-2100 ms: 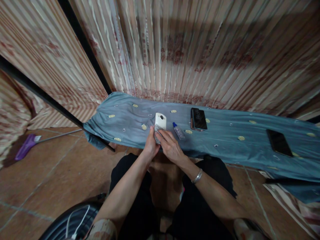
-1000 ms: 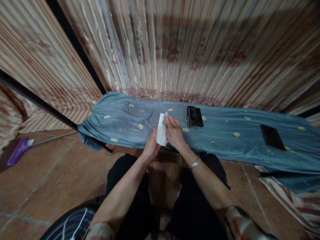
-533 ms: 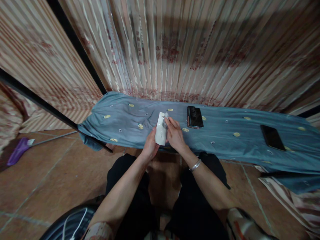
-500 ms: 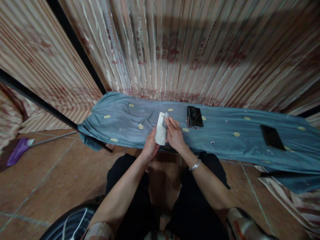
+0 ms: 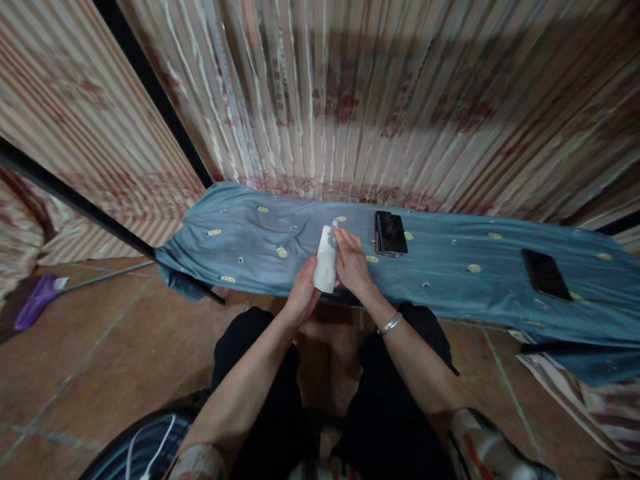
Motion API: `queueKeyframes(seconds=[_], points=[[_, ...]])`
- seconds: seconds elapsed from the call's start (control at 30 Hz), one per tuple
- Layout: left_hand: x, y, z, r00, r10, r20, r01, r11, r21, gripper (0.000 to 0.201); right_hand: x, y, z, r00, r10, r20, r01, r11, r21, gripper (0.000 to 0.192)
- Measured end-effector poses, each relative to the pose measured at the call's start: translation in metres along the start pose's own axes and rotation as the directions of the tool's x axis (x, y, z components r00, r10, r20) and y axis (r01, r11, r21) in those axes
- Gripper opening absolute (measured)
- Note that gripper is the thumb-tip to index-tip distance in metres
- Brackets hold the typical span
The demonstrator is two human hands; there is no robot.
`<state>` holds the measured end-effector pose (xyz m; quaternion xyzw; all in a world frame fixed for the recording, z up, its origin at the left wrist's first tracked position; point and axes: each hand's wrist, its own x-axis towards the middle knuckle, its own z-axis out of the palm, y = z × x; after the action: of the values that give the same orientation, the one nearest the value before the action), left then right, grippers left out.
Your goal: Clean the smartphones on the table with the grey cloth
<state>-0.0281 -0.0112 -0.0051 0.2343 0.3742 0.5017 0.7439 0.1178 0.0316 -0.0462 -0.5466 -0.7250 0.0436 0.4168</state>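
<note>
My left hand [image 5: 303, 289] is wrapped round the lower part of a smooth white handheld device [image 5: 326, 259], with a narrow waist and a small dark spot near its top. It is held slightly tilted above the front edge of a cloth-covered bench. Close against its right side, my right hand [image 5: 351, 259] pinches a small pale, thin piece [image 5: 335, 233] that may be tissue or clear plastic; its kind cannot be made out. The right thumb and parts of the fingers are hidden. A silver bracelet [image 5: 390, 324] circles the right wrist.
The blue-green cloth [image 5: 435, 267] with yellow motifs covers the bench. Stacked phones [image 5: 392, 233] lie right of my hands, and another black phone [image 5: 546, 275] farther right. Striped curtains [image 5: 340, 100] hang behind. Black poles [image 5: 155, 93] and a purple broom [image 5: 37, 301] are at left.
My right hand has shifted slightly up and right along the white device with the pale piece. The device has moved a little to the right with my left hand still round it.
</note>
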Motion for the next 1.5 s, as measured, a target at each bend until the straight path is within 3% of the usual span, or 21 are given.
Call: queueKeyframes(seconds=[0.27, 0.5, 0.93, 1.1, 1.23, 1.5], points=[[0.004, 0.003, -0.001, 0.999, 0.034, -0.008, -0.034, 0.998, -0.054, 0.041, -0.007, -0.005, 0.001, 0.997, 0.053, 0.049, -0.052, 0.998, -0.028, 0.064], [0.014, 0.007, -0.004, 0.99, 0.11, -0.085, -0.12, 0.984, -0.129, 0.039, -0.018, -0.019, 0.003, 0.988, 0.013, 0.156, -0.003, 0.998, -0.063, 0.06], [0.028, 0.016, -0.018, 0.979, 0.068, -0.191, -0.108, 0.972, -0.207, 0.042, -0.051, -0.039, 0.006, 0.969, -0.223, 0.104, 0.222, 0.975, 0.019, 0.056], [0.025, 0.018, -0.013, 0.99, 0.05, -0.131, -0.072, 0.984, -0.164, 0.058, -0.06, -0.046, 0.005, 0.945, -0.322, 0.05, 0.322, 0.947, 0.011, 0.051], [0.023, 0.016, -0.006, 0.993, 0.024, -0.113, -0.04, 0.989, -0.145, 0.068, -0.058, -0.051, 0.001, 0.936, -0.342, 0.084, 0.342, 0.94, 0.018, 0.05], [0.02, 0.003, -0.004, 0.999, 0.016, -0.05, -0.022, 0.992, -0.125, 0.063, -0.05, -0.053, -0.003, 0.935, -0.331, 0.126, 0.337, 0.941, -0.03, 0.048]])
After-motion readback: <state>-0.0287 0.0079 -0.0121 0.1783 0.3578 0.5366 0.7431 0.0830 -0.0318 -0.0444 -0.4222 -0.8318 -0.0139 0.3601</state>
